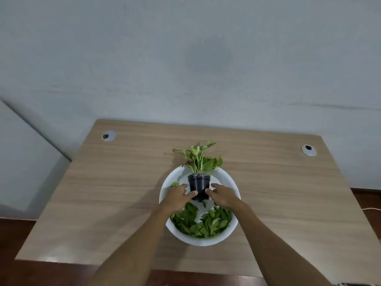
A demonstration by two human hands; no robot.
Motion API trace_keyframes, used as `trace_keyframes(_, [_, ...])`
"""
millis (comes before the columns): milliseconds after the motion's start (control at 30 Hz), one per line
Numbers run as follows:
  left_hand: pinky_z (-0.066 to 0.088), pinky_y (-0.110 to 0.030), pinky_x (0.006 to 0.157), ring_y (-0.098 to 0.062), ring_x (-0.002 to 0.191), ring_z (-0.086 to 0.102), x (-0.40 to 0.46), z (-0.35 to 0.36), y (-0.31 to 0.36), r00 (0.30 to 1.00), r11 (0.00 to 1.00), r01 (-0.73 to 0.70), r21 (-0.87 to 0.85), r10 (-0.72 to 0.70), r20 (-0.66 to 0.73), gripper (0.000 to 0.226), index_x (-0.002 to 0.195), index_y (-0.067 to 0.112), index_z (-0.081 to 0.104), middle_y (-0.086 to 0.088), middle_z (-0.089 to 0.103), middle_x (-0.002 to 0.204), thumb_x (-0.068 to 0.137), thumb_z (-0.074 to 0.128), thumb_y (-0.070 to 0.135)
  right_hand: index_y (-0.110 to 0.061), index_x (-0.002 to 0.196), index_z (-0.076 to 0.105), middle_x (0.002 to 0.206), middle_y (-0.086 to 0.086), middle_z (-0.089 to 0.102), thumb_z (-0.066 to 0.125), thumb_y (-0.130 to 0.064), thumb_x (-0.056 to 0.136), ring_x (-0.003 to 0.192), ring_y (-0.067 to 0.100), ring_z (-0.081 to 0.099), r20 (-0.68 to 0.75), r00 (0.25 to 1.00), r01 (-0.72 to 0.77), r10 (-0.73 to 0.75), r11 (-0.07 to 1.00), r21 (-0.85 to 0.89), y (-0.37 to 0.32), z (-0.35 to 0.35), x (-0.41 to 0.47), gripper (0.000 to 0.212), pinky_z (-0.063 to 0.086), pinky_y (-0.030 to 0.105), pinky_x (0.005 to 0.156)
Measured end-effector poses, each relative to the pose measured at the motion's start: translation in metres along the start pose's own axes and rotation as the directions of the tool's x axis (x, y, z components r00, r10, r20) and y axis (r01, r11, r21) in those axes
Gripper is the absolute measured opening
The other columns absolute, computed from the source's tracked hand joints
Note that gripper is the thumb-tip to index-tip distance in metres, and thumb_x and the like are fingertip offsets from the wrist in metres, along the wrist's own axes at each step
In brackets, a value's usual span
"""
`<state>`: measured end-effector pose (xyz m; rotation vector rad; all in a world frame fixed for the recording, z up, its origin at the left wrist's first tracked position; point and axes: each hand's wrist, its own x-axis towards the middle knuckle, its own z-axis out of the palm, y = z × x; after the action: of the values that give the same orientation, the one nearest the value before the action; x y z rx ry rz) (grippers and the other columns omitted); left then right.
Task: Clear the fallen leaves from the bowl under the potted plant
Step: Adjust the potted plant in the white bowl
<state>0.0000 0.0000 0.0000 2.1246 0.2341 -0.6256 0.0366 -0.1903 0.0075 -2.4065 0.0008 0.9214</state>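
One round white bowl (231, 182) sits near the middle of the pale wood-grain desk (115, 188), holding one small black plastic pot (199, 183) with a green leafy plant (199, 156) and a heap of loose green fallen leaves (203, 222) along its near side. Two hands reach in with both forearms extended from the near edge. The left hand (177, 196) and the right hand (221, 195) clasp the pot from opposite sides, fingers curled round it and thumbs pressed on its near face.

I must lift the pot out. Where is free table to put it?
Bare table lies left of the white bowl, up to the left grommet; likewise right, toward the right grommet. The bowl is crowded: black pot, leaves, both hands.
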Motion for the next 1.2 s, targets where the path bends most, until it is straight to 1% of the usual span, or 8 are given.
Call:
trace_keyframes(133, [0.051, -0.033, 0.088, -0.024, 0.101, 0.066, 0.004, 0.008, -0.001, 0.998, 0.992, -0.044, -0.115, 0.038, -0.055, 0.045, 0.129, 0.008, 0.058, -0.007, 0.069, 0.103, 0.094, 0.058, 0.036, -0.017, 0.147, 0.04, 0.124, 0.008, 0.065, 0.047, -0.049, 0.096, 0.104, 0.022, 0.061, -0.016, 0.999, -0.026, 0.03, 0.973, 0.227, -0.001, 0.007, 0.006, 0.06, 0.046, 0.028, 0.078])
trace_keyframes(267, [0.052, -0.026, 0.082, -0.016, 0.096, 0.067, 0.008, 0.016, -0.005, 0.994, 0.977, -0.048, -0.209, 0.026, -0.109, 0.041, 0.123, 0.01, 0.062, -0.006, 0.071, 0.105, 0.091, 0.062, 0.035, -0.019, 0.139, 0.051, 0.109, 0.005, 0.069, 0.059, -0.044, 0.092, 0.096, 0.019, 0.067, -0.026, 0.999, -0.009, 0.022, 0.903, 0.429, 0.004, 0.016, 0.013, 0.054, 0.055, 0.039, 0.09])
trace_keyframes(500, [0.054, -0.028, 0.083, -0.015, 0.093, 0.067, 0.01, 0.004, -0.007, 0.994, 0.961, -0.049, -0.272, 0.02, -0.106, 0.044, 0.123, 0.008, 0.06, -0.004, 0.07, 0.101, 0.085, 0.071, 0.029, -0.021, 0.136, 0.053, 0.111, 0.009, 0.071, 0.068, -0.036, 0.089, 0.099, 0.019, 0.067, -0.029, 0.998, 0.058, -0.051, 0.883, 0.466, -0.004, 0.003, 0.009, 0.052, 0.054, 0.038, 0.083])
trace_keyframes(633, [0.051, -0.016, 0.072, -0.017, 0.09, 0.066, 0.013, -0.012, 0.004, 0.986, 0.974, -0.099, -0.203, 0.069, -0.149, 0.04, 0.119, 0.007, 0.059, -0.006, 0.069, 0.103, 0.084, 0.073, 0.022, -0.017, 0.131, 0.06, 0.103, 0.003, 0.071, 0.07, -0.024, 0.088, 0.083, 0.005, 0.062, -0.094, 0.99, 0.135, -0.103, 0.88, 0.455, -0.015, -0.01, 0.009, 0.045, 0.047, 0.021, 0.07])
trace_keyframes(733, [0.055, -0.031, 0.082, -0.018, 0.09, 0.068, 0.021, -0.017, 0.007, 0.974, 0.979, -0.141, -0.15, 0.109, -0.199, 0.038, 0.118, 0.01, 0.06, -0.005, 0.069, 0.105, 0.084, 0.072, 0.022, -0.014, 0.128, 0.061, 0.107, 0.001, 0.07, 0.072, -0.014, 0.085, 0.081, 0.002, 0.063, -0.156, 0.982, 0.166, -0.103, 0.865, 0.474, -0.018, -0.013, 0.015, 0.044, 0.044, 0.017, 0.063])
trace_keyframes(900, [0.054, -0.028, 0.085, -0.012, 0.092, 0.067, 0.025, -0.007, 0.0, 0.955, 0.961, -0.157, -0.229, 0.088, -0.285, 0.036, 0.117, 0.012, 0.062, 0.001, 0.069, 0.104, 0.085, 0.072, 0.024, -0.008, 0.121, 0.062, 0.11, -0.001, 0.069, 0.064, 0.006, 0.082, 0.099, 0.014, 0.068, -0.217, 0.971, 0.209, -0.099, 0.795, 0.57, -0.01, 0.003, 0.019, 0.041, 0.051, 0.017, 0.072])
trace_keyframes(1100, [0.055, -0.03, 0.088, -0.016, 0.099, 0.066, 0.023, 0.011, -0.008, 0.953, 0.941, -0.202, -0.273, 0.125, -0.276, 0.038, 0.124, 0.016, 0.06, 0.001, 0.071, 0.104, 0.087, 0.068, 0.014, -0.018, 0.117, 0.063, 0.109, -0.002, 0.07, 0.063, 0.005, 0.084, 0.105, 0.019, 0.065, -0.31, 0.945, 0.273, -0.103, 0.773, 0.573, 0.002, 0.028, 0.02, 0.04, 0.054, 0.032, 0.087])
trace_keyframes(1200, [0.054, -0.021, 0.081, -0.015, 0.099, 0.067, 0.024, 0.013, -0.013, 0.945, 0.93, -0.222, -0.293, 0.131, -0.299, 0.036, 0.124, 0.015, 0.062, 0.001, 0.072, 0.105, 0.089, 0.066, 0.012, -0.014, 0.122, 0.065, 0.115, 0.0, 0.07, 0.066, 0.004, 0.083, 0.112, 0.018, 0.064, -0.342, 0.932, 0.302, -0.116, 0.769, 0.563, 0.005, 0.031, 0.026, 0.043, 0.055, 0.037, 0.094])
